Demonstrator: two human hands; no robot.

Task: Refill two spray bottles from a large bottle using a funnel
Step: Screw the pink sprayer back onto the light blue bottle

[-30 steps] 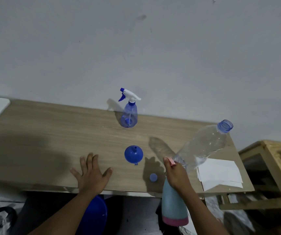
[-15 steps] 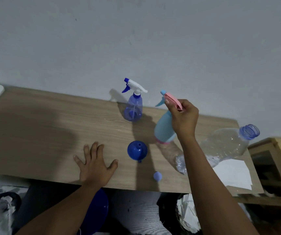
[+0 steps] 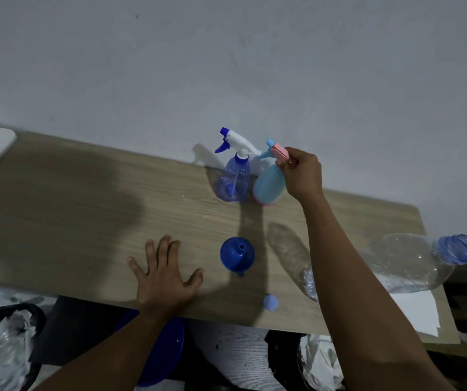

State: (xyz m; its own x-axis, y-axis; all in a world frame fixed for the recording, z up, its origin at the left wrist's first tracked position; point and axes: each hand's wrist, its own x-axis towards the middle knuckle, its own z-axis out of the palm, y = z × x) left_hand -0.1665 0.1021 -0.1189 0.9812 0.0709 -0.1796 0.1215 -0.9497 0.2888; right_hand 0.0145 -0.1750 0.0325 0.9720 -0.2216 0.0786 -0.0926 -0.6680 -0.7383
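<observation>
Two hands: right hand (image 3: 301, 173) gripping pale spray bottle (image 3: 269, 186), left hand (image 3: 164, 275) flat, funnel (image 3: 237, 256) beside.

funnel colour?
Solid dark blue funnel, lying mouth-down on the table; head view, the only one.

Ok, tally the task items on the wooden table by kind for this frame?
Spray bottles: 2, a clear blue spray bottle and a light blue spray bottle with pink trigger, which the right hand grips
Large clear plastic bottles: 1, uncapped
Blue plastic funnels: 1
Small blue caps: 1
Total: 5
</observation>
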